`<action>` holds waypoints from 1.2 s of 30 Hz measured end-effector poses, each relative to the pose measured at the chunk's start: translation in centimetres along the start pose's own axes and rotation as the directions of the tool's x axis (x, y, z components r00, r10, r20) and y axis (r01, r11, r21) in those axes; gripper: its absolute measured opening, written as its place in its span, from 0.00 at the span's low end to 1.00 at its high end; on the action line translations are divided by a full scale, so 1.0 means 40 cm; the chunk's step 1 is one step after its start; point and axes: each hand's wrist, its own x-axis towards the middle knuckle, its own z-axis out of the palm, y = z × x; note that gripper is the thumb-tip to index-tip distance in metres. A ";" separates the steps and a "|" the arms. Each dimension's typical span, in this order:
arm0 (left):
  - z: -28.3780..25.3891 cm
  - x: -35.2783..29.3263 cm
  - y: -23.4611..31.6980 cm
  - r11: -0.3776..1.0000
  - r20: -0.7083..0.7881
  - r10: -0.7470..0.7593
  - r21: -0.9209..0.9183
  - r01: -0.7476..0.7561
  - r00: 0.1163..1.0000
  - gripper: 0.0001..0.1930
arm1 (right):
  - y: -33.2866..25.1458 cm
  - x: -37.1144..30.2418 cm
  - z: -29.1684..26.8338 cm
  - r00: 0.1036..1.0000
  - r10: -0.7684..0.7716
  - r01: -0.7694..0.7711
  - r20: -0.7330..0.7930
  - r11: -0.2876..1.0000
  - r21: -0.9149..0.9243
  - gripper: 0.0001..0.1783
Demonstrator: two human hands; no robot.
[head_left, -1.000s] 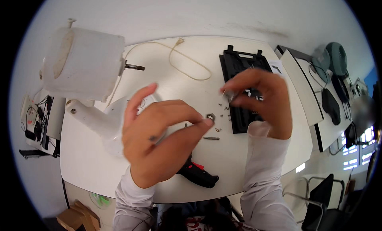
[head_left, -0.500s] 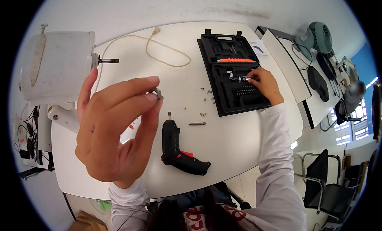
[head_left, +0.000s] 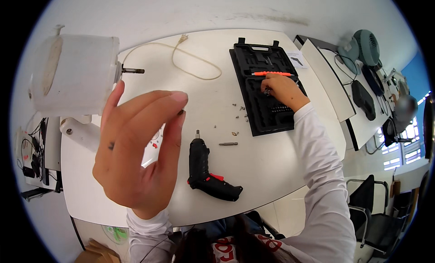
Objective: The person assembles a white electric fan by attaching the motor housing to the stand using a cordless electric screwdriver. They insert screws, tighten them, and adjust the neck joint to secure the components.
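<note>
My left hand (head_left: pixel 140 149) is raised close to the camera, its thumb and fingertips pinched on a small metal piece (head_left: pixel 181 112) that is almost wholly covered. Over the open black tool case (head_left: pixel 253 113), my right hand (head_left: pixel 283 91) has its fingers closed on a small shiny socket (head_left: pixel 267 91), partly hidden by them. An orange flexible shaft (head_left: pixel 272 73) lies across the case by its hinge. Between my hands, a black cordless screwdriver (head_left: pixel 204 170) with red switches rests on the table. A loose metal bit (head_left: pixel 228 144) lies beside it.
Several small screws (head_left: pixel 237 117) lie left of the case. At the far left stands a white motor housing (head_left: pixel 74 75) with a protruding shaft (head_left: pixel 133 71). A pale power cord (head_left: pixel 199 75) curls across the table's back. A green fan (head_left: pixel 364 48) stands on the right-hand table.
My right hand has moved left and slightly away within the case. In my left hand, the metal piece has become mostly hidden behind the fingertips. The whole view has shifted slightly.
</note>
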 end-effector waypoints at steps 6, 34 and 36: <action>-0.026 0.003 0.010 0.997 0.007 -0.032 -0.076 0.033 0.999 0.15 | 0.021 -0.031 0.012 0.996 0.060 -0.050 -0.069 0.989 0.140 0.11; -0.026 0.004 0.015 0.917 0.192 -0.243 -0.275 0.289 0.951 0.17 | -0.461 -0.004 -0.258 0.927 -0.031 0.371 -0.375 -0.091 0.924 0.19; -0.030 0.007 0.017 0.933 0.209 -0.245 -0.215 0.289 0.947 0.16 | -0.456 -0.001 -0.257 0.936 -0.041 0.343 -0.349 -0.117 0.932 0.18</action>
